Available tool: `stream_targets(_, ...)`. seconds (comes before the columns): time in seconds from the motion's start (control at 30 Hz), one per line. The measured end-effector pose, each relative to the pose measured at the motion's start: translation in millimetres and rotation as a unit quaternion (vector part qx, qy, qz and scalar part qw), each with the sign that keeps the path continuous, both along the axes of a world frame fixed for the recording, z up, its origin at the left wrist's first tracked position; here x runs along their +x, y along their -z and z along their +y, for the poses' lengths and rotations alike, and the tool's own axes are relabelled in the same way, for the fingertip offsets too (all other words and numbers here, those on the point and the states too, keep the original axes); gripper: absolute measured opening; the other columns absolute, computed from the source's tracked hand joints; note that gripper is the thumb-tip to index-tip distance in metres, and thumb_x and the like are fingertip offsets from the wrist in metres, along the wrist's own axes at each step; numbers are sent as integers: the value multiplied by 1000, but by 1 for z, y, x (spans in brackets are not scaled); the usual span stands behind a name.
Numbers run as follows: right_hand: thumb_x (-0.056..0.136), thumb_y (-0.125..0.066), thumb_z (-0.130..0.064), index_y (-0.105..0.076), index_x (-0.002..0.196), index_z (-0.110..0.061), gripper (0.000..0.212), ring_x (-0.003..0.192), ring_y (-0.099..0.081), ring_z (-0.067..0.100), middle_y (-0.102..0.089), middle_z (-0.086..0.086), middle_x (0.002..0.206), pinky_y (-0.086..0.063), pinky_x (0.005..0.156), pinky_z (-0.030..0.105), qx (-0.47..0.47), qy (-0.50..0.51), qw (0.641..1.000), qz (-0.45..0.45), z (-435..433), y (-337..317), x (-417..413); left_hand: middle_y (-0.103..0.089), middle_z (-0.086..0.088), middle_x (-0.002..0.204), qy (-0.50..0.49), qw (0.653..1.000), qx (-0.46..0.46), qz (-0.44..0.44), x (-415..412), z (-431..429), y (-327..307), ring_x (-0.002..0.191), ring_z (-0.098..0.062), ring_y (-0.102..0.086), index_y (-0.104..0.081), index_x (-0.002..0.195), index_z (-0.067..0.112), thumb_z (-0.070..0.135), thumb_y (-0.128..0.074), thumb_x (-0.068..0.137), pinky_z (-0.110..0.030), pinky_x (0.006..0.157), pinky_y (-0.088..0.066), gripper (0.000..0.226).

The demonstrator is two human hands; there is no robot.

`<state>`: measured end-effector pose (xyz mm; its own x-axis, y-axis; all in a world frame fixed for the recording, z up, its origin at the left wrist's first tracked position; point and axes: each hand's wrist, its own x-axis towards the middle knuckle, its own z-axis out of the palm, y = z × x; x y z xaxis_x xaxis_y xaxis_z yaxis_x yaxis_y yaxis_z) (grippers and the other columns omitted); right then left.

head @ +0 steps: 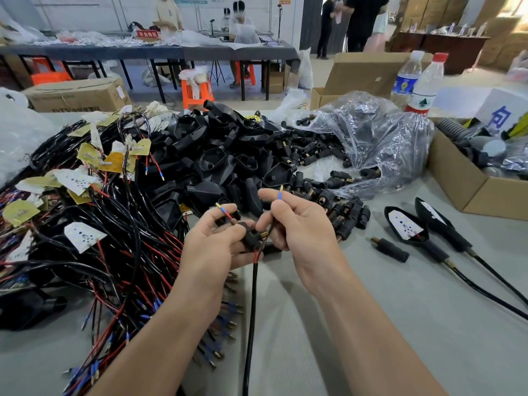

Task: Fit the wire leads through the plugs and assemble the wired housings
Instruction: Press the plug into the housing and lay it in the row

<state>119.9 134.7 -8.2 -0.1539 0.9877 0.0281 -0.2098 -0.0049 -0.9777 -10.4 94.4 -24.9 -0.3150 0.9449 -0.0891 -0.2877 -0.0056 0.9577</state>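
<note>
Cable [253, 310]: runs down from the hands, slack for threading.
Left hand [208, 247]: curled round black plug [251, 239], steadying it; red lead [227, 215] pokes out above.
Right hand [303, 227]: pinches blue-tipped lead [280, 195], likely to feed it through.
Finished housings [405, 228]: laid aside right.
Housing pile [223, 158]: behind.

Upper left of the frame, across from me, a red sign [147, 34] on the far table [85, 50] reads 不合格区. At the right edge, a white box [498, 117] bears a large blue 向.
</note>
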Motion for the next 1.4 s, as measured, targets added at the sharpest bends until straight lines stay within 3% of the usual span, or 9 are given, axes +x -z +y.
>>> stream_targets(0.1,101,-51,1,-57,104,-6,10,37,-34,11,-64,13,62,-27,40,20,-14,24,999,46,-1,-1,2,-74,-2,76,-7,1000,22,-9,0,-1,0,58,-15,-71,-67,97,16,-4,-52,102,-35,64,-62,25)
stream_targets(0.2,94,-64,1,-60,85,-5,12,37,-38,11,-66,13,60,-32,40,18,-14,39,998,43,0,1,9,-77,-5,84,-41,998,31,-23,1,-1,-1,75,-27,-77,-66,92,16,-4,-55,102,-36,65,-63,25)
stream_targets(0.33,87,-72,3,-75,79,-9,15,45,-52,10,-69,11,61,-40,46,14,17,-11,1000,-21,2,2,18,-78,-9,91,-91,993,42,-65,-1,-1,-3,83,-31,-78,-63,99,13,-5,-55,101,-33,65,-63,20)
stream_targets(0.53,85,-74,1,-81,79,-11,15,57,-65,5,-75,11,69,-46,55,10,25,-78,992,-94,4,3,26,-77,-10,91,-120,980,43,-150,-7,1,-7,87,-30,-78,-61,100,14,-2,-54,102,-34,69,-64,18)
stream_targets(0.73,71,-73,-24,-81,77,-25,10,68,-69,13,-76,4,68,-58,81,42,48,-40,976,-209,2,8,13,-79,-11,92,-112,982,49,-143,-6,0,-6,90,-32,-78,-61,105,12,-1,-57,101,-34,71,-64,15)
stream_targets(1.0,67,-68,-23,-77,66,-26,9,45,-49,4,-68,-2,53,-39,53,15,81,43,966,-241,-2,5,7,-79,-10,88,-101,988,78,-85,-4,-2,-8,84,-29,-78,-60,107,9,-2,-60,99,-32,70,-63,14)
stream_targets(1.17,70,-69,-15,-73,64,-16,8,44,-46,8,-61,1,48,-36,47,18,67,-9,980,-185,-5,5,3,-78,-7,85,-146,984,104,14,-4,-3,-10,76,-23,-77,-64,95,14,-1,-71,92,-27,68,-62,17)
stream_targets(1.33,78,-68,-2,-73,63,-13,19,49,-40,12,-53,0,50,-32,48,19,52,-22,988,-141,-3,6,5,-79,-11,86,-107,991,77,-19,-15,-2,-10,72,-21,-77,-66,92,12,-2,-74,87,-24,66,-61,17)
stream_targets(1.4,77,-69,0,-73,64,-10,17,54,-36,16,-50,4,54,-30,50,23,35,-33,984,-170,-2,6,6,-79,-10,83,-98,991,77,53,-12,-3,-7,72,-22,-77,-69,87,14,-5,-78,82,-26,65,-61,22)
